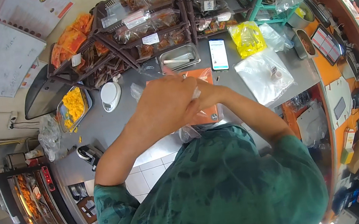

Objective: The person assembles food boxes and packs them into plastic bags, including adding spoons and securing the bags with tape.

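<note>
My left hand (166, 101) is closed over a crumpled clear plastic bag (187, 132), whose film shows below and beside the fingers. My right hand (206, 92) meets it from the right, its fingers closed at the same plastic and partly covered by the left hand. Both are above an orange box-like device (208, 115) with a round silver knob, its middle hidden by my hands. Just beyond them stands a small steel tray (178, 57) with a white stick-shaped thing in it.
A phone (218, 54), a yellow bag (248, 39) and a stack of clear bags (265, 77) lie to the right. Leftward are a white scale (111, 96) and a tray of yellow food (73, 105). Dark crates (146, 21) of packed food line the back.
</note>
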Motion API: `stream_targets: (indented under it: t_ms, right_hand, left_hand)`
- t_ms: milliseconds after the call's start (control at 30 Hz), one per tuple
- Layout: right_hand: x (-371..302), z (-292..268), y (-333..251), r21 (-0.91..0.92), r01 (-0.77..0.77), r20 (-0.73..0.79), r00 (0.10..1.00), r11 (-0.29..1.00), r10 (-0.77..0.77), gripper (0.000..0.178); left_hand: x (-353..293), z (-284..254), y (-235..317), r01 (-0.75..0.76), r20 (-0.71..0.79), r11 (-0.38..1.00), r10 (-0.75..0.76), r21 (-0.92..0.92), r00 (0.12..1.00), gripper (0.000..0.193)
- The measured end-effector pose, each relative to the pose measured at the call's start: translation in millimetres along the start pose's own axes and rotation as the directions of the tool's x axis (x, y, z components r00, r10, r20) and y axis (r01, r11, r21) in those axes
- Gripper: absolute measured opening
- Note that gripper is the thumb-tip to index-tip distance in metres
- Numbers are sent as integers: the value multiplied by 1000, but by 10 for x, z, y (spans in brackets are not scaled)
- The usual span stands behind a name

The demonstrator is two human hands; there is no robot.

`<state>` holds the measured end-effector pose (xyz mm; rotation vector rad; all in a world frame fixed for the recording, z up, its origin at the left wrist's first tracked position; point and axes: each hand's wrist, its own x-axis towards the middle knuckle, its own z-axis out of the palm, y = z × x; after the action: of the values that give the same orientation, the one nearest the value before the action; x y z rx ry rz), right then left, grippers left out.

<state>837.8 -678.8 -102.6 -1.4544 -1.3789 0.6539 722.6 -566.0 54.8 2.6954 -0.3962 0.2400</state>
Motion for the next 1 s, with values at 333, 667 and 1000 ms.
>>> stream_targets:
  t_ms: [333,667,1000]
  right_hand:
    - [-131,110,24,-234,84,-279,949,969,-150,40]
    - [-176,253,164,-247,168,8,985,955,-171,41]
    - [205,180,-314,-652,286,198,958,702,-206,37]
  left_hand:
    - [-230,-41,-671,227,147,824,-176,-519,973,56]
    - [-851,1477,-863,274,59,958,-279,85,958,95]
    - [-563,1462,-973,179,115,854,-140,-488,983,51]
